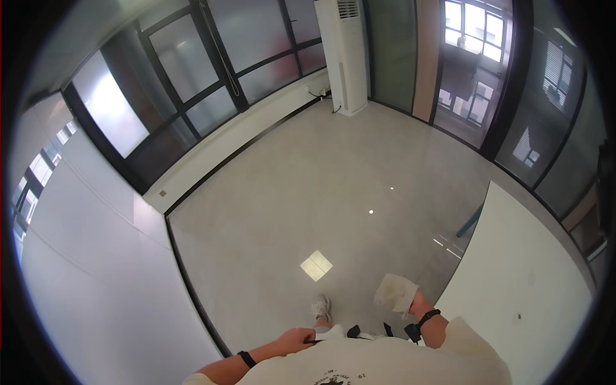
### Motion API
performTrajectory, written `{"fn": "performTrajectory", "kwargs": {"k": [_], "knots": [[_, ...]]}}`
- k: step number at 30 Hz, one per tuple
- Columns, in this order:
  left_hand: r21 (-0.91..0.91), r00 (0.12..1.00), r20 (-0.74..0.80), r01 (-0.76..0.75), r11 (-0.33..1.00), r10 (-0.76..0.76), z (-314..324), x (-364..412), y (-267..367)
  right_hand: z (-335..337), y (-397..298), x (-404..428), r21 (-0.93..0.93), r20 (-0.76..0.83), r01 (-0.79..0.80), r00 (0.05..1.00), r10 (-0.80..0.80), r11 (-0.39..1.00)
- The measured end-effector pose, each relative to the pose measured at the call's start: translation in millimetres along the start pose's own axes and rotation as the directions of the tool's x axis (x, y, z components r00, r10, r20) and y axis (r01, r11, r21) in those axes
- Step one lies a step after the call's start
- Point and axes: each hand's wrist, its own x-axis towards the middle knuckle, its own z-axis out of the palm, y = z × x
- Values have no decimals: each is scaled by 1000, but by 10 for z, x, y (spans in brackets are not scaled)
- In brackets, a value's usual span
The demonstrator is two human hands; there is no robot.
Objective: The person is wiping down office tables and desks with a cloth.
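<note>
In my right hand (pixel 417 303) is a folded pale cloth (pixel 397 292) with a yellowish patch. The cloth hangs over the floor, left of the white tabletop (pixel 517 269), and hides most of the fingers. My left hand (pixel 299 339) rests at my waist with its fingers curled, by the hem of my light shirt (pixel 380 361). A thin dark edge shows at those fingertips; whether they grip it I cannot tell. Black straps (pixel 353 331) hang at the front of my waist. Dark bands circle both wrists.
One shoe (pixel 321 307) stands on the grey floor (pixel 288 192). A white wall panel (pixel 96 231) rises at left. Frosted windows (pixel 185 57) and a tall white air conditioner (pixel 342 57) line the far side. Dark-framed glass doors (pixel 469 72) stand at right. A teal table leg (pixel 469 224) juts out.
</note>
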Motion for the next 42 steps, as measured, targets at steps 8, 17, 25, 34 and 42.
{"fn": "performTrajectory", "kwargs": {"k": [8, 17, 25, 34, 42], "knots": [[-336, 807, 556, -2, 942, 200, -1357, 1593, 127, 231, -541, -136, 222, -148, 228, 969, -198, 948], [11, 657, 665, 468, 884, -356, -1483, 3289, -657, -1801, -568, 1045, -918, 153, 321, 828, -540, 232], [259, 785, 444, 349, 901, -431, -1311, 4974, -900, -2299, -1856, 2269, -750, 164, 384, 897, -411, 539], [459, 933, -253, 349, 817, -256, -2591, 6926, -334, -3154, -3218, 2195, -511, -15, 295, 936, -352, 807], [545, 974, 200, -21, 838, -105, -2304, 8982, -174, -2721, -3530, 1940, -95, -373, 426, 823, -429, 900]]}}
